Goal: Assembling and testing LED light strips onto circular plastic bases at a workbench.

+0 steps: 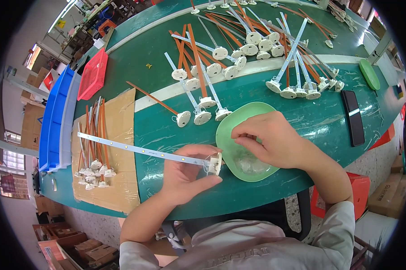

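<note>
My left hand [180, 177] is closed on an LED strip light [140, 150], gripping it by the round white base [217, 164] at its right end. The strip is long, narrow and pale with small yellow chips, and points out to the left. Thin wires show where it meets the base. Over a light green plastic dish [227, 123], my right hand [272, 137] has thumb and fingers pinched together. Whatever may be between those fingertips is too small to make out. Small clear or shiny bits [250, 164] lie at the dish's near side.
Similar lights [203, 118] with white bases and orange or pale strips cover the table's far side. More lie on a cardboard sheet [117, 193] at left, beside a blue bin [54, 121] and red basket [93, 74]. A black phone [353, 119] and green lid-like dish [369, 74] are at right.
</note>
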The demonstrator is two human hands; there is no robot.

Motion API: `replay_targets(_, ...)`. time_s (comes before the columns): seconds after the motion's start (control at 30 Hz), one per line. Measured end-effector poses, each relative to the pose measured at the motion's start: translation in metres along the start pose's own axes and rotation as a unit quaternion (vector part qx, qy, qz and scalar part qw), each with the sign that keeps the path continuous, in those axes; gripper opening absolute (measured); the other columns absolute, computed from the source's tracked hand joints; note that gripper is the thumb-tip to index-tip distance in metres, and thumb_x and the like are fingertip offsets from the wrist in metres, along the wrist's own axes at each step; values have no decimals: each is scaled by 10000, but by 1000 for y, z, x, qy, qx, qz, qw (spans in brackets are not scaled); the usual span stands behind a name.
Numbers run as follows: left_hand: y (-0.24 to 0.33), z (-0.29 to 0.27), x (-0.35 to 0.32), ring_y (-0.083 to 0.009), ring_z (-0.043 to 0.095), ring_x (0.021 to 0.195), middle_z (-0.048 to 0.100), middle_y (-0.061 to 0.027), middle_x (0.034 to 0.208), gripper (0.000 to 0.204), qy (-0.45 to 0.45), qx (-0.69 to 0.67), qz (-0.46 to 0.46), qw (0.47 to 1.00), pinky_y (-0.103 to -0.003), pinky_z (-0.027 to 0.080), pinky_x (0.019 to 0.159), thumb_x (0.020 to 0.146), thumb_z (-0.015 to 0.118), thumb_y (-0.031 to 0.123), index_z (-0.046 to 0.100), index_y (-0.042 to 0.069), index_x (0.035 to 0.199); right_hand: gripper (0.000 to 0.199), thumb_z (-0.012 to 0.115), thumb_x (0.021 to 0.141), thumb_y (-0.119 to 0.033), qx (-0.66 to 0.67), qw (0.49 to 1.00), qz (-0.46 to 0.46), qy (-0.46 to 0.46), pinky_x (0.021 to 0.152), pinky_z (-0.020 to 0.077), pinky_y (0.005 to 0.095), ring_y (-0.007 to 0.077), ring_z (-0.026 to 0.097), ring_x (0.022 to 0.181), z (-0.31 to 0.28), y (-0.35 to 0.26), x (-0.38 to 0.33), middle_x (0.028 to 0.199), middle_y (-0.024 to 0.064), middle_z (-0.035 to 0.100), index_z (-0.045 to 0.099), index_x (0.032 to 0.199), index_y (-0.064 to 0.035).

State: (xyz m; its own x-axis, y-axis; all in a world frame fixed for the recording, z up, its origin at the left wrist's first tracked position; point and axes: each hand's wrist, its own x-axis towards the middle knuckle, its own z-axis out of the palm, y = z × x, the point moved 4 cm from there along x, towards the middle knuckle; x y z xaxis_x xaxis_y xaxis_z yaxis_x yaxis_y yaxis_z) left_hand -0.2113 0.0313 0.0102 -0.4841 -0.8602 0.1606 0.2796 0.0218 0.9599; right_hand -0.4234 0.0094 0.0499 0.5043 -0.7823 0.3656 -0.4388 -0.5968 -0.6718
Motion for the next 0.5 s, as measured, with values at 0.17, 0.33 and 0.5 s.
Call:
replay_targets(0.17,0,0,0,-235,679,1024,630,-189,1217,530,0,7,-2,1000,-373,545,922,731,838,-13,581,-10,1195,111,729,814,-51,-1,1000,22,-15,597,529,312,214,668,639,-1,2,-1,780,89,696,697,919,-36)
replay_targets(0.33,-1,-1,0,-236,678,1031,624,-189,1222,521,-5,5,1,1000,-375,545,921,736,829,-25,580,-12,1194,161,794,769,-51,36,996,82,-19,589,556,267,162,700,621,-1,4,-2,733,82,709,678,880,-36)
replay_targets(0.5,-1,2,-1,-205,619,1139,614,-163,1296,574,-42,38,-9,998,-358,493,972,696,846,-60,634,20,1224,313,875,716,-66,113,991,65,24,575,576,241,141,728,648,-3,-5,-4,698,76,712,573,791,-32)
